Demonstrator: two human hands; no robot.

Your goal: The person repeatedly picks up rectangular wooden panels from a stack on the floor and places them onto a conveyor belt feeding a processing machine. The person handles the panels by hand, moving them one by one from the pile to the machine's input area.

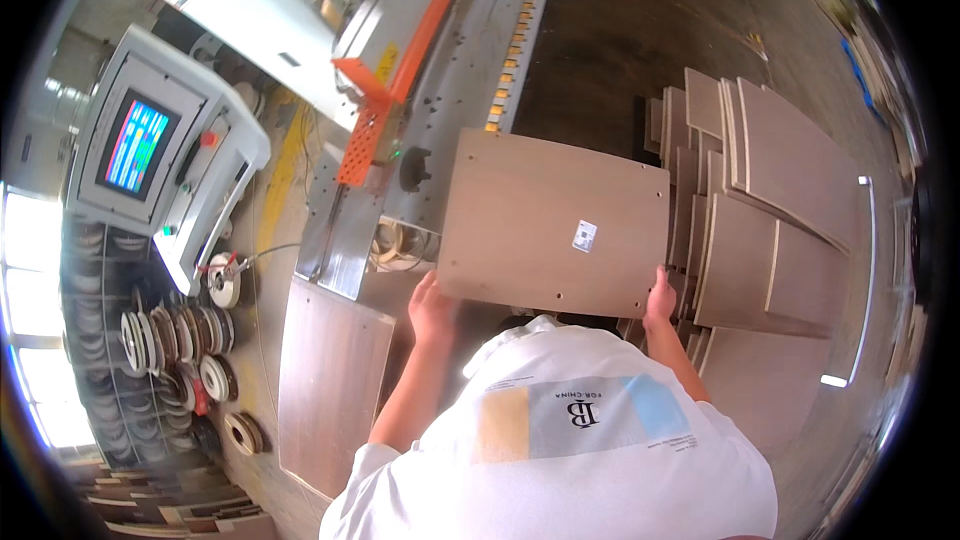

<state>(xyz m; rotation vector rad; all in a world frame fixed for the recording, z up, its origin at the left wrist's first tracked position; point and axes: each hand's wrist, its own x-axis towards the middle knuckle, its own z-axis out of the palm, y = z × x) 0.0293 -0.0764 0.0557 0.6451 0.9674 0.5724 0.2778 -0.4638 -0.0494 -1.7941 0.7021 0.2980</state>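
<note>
A flat brown rectangular panel (pixel 540 210) with small holes near its edges and a white label lies level in front of me. My left hand (pixel 432 308) is closed at its near left corner, the fingers partly hidden by the board. At the near right corner, my right hand (pixel 660 300) grips the edge with the thumb up. The panel's far left part reaches the end of a machine's rail with yellow rollers (pixel 515 60).
Stacks of brown panels (pixel 750 250) stand close on the right. Another board (pixel 332 380) lies at my left. Beyond it are a control console (pixel 150 150) with a lit screen and several rolls of edge banding (pixel 175 335). An orange guard (pixel 365 130) juts from the machine.
</note>
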